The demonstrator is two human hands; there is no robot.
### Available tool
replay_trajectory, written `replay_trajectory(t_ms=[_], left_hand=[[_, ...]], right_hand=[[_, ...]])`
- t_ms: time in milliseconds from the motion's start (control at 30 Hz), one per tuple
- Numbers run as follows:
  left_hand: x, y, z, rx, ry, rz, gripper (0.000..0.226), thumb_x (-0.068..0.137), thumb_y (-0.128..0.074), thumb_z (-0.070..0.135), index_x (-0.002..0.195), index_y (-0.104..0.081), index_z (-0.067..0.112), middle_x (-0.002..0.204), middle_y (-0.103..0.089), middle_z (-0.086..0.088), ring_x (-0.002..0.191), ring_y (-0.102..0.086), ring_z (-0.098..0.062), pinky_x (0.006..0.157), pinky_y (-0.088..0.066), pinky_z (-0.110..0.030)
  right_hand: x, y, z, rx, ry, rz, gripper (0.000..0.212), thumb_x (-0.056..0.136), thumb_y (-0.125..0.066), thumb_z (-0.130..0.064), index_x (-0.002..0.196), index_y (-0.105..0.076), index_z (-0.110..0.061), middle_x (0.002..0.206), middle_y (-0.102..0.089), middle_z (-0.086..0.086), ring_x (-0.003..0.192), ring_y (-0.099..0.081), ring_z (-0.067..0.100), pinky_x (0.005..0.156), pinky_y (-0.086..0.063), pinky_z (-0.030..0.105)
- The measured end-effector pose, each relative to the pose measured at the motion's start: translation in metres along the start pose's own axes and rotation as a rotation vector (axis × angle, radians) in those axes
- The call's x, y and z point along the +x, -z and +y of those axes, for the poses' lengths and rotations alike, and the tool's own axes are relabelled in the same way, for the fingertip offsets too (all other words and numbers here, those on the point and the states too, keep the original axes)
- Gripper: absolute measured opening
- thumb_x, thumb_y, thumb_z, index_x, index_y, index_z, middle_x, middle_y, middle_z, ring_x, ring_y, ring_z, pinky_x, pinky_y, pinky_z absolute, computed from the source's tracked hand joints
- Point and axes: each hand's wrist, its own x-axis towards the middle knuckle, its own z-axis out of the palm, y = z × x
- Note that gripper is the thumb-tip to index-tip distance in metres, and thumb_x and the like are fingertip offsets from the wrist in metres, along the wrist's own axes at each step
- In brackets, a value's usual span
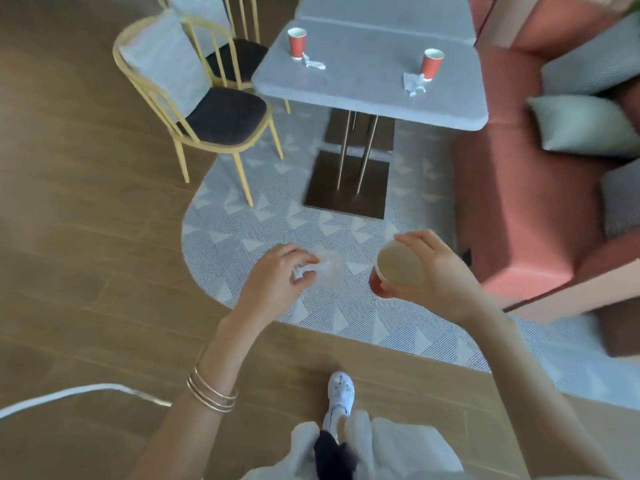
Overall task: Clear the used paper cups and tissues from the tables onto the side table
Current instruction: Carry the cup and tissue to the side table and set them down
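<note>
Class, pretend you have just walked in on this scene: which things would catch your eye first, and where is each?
First come the hands in the foreground: the right hand grips a red paper cup and the left hand pinches a white tissue, both above the patterned rug. Beyond, the grey table bears a left cup and a right cup, with crumpled tissues beside them.

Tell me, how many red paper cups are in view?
3. The left cup and right cup stand on the grey table; the third cup is held in the right hand. More may be out of frame.
</note>
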Motion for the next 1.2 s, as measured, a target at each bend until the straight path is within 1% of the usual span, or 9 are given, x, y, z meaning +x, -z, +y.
replay_trajectory(t_ms=[133, 267, 400, 500, 600, 733, 900, 1067, 1200], left_hand=[[0.065, -0.009, 0.01, 0.006, -0.028, 0.048, 0.019, 0.079, -0.071, 0.013, 0.098, -0.071, 0.015, 0.096, -0.064, 0.002, 0.088, -0.056, -0.015, 0.073, -0.04, -0.02], [0.116, -0.019, 0.014, 0.006, -0.059, 0.046, 0.02, 0.078, -0.071, 0.014, 0.098, -0.07, 0.016, 0.095, -0.064, 0.003, 0.087, -0.055, -0.012, 0.074, -0.037, -0.017], [0.161, -0.029, 0.008, 0.006, -0.072, 0.013, 0.02, 0.077, -0.072, 0.013, 0.097, -0.07, 0.016, 0.096, -0.064, 0.003, 0.087, -0.057, -0.013, 0.074, -0.039, -0.019], [0.2, -0.037, -0.001, 0.002, -0.075, -0.023, 0.02, 0.078, -0.071, 0.014, 0.099, -0.07, 0.017, 0.098, -0.064, 0.004, 0.09, -0.055, -0.011, 0.075, -0.035, -0.014], [0.247, -0.043, -0.012, -0.012, -0.085, -0.039, 0.021, 0.079, -0.07, 0.015, 0.1, -0.07, 0.018, 0.1, -0.062, 0.006, 0.091, -0.052, -0.008, 0.076, -0.036, -0.016], [0.317, -0.039, -0.024, -0.013, -0.148, -0.064, 0.021, 0.079, -0.069, 0.011, 0.1, -0.07, 0.014, 0.099, -0.064, 0.002, 0.093, -0.055, -0.015, 0.075, -0.039, -0.02], [0.398, -0.031, -0.039, -0.016, -0.217, -0.081, 0.019, 0.076, -0.071, 0.009, 0.095, -0.072, 0.014, 0.094, -0.065, 0.002, 0.089, -0.056, -0.016, 0.07, -0.034, -0.012], [0.465, -0.034, -0.05, -0.007, -0.269, -0.117, 0.02, 0.077, -0.072, 0.009, 0.097, -0.071, 0.012, 0.097, -0.066, -0.001, 0.092, -0.057, -0.02, 0.078, -0.046, -0.028], [0.503, -0.044, -0.054, 0.003, -0.293, -0.159, 0.021, 0.078, -0.07, 0.01, 0.099, -0.071, 0.014, 0.098, -0.066, 0.0, 0.093, -0.056, -0.019, 0.076, -0.042, -0.022]], right_hand=[[0.049, 0.035, 0.022, 0.009, 0.019, 0.056, 0.075, 0.061, -0.079, -0.042, 0.126, -0.051, -0.017, 0.122, -0.047, -0.005, 0.102, -0.054, 0.021, 0.087, -0.047, 0.041], [0.09, 0.048, 0.044, 0.014, 0.017, 0.061, 0.076, 0.061, -0.077, -0.044, 0.127, -0.05, -0.017, 0.124, -0.046, -0.005, 0.104, -0.053, 0.02, 0.088, -0.047, 0.041], [0.123, 0.048, 0.064, 0.029, -0.002, 0.043, 0.076, 0.062, -0.076, -0.046, 0.128, -0.049, -0.019, 0.126, -0.045, -0.005, 0.108, -0.051, 0.017, 0.089, -0.047, 0.035], [0.154, 0.048, 0.077, 0.044, -0.046, 0.046, 0.077, 0.061, -0.077, -0.045, 0.128, -0.05, -0.018, 0.126, -0.046, -0.006, 0.108, -0.052, 0.018, 0.09, -0.046, 0.04], [0.191, 0.052, 0.088, 0.045, -0.089, 0.064, 0.076, 0.063, -0.078, -0.042, 0.129, -0.049, -0.016, 0.127, -0.046, -0.005, 0.11, -0.051, 0.019, 0.091, -0.046, 0.043], [0.245, 0.062, 0.096, 0.044, -0.132, 0.122, 0.073, 0.065, -0.077, -0.041, 0.128, -0.05, -0.016, 0.126, -0.047, -0.003, 0.11, -0.052, 0.02, 0.089, -0.046, 0.044], [0.306, 0.073, 0.1, 0.058, -0.192, 0.187, 0.074, 0.063, -0.078, -0.042, 0.127, -0.05, -0.019, 0.124, -0.047, -0.006, 0.108, -0.052, 0.017, 0.088, -0.047, 0.038], [0.353, 0.084, 0.113, 0.063, -0.24, 0.233, 0.077, 0.059, -0.079, -0.043, 0.127, -0.051, -0.019, 0.122, -0.047, -0.008, 0.106, -0.053, 0.017, 0.086, -0.046, 0.032], [0.381, 0.093, 0.13, 0.106, -0.285, 0.254, 0.082, 0.054, -0.076, -0.049, 0.127, -0.05, -0.021, 0.118, -0.045, -0.015, 0.105, -0.053, 0.014, 0.088, -0.046, 0.032]])
